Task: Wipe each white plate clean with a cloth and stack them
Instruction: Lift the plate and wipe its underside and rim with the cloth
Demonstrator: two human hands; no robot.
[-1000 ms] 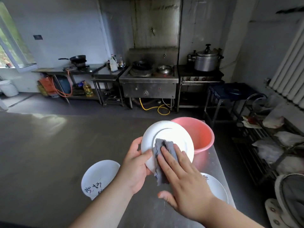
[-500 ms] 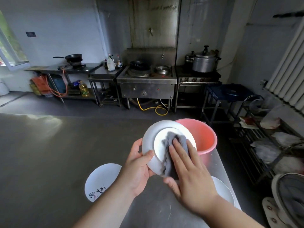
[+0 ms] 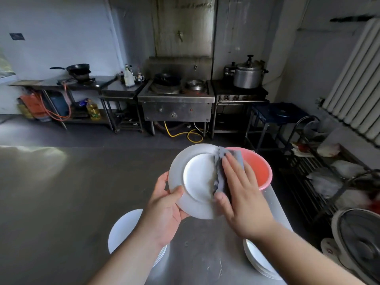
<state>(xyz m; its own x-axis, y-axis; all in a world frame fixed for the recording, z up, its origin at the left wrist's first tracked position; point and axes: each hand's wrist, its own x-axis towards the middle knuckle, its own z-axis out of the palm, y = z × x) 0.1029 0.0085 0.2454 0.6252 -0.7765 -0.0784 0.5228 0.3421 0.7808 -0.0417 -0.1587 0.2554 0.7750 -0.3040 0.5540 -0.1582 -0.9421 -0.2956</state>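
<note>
So the left hand (image 3: pixel 164 210) is gripping a round white plate (image 3: pixel 195 179) by its lower left rim, thumb curled over the front, holding it tilted up above the shiny steel tabletop (image 3: pixel 195 254). The right hand (image 3: pixel 242 198) is lying flat, fingers straight, pressing a crumpled grey cloth (image 3: pixel 221 173) onto the plate's right side. Half a second back that cloth was sitting mid-plate; now it's sliding out to the right edge. Behind is a smooth pink plastic basin (image 3: pixel 259 167). Plate stacks are sitting lower left (image 3: pixel 123 229) and lower right (image 3: pixel 255 258).
</note>
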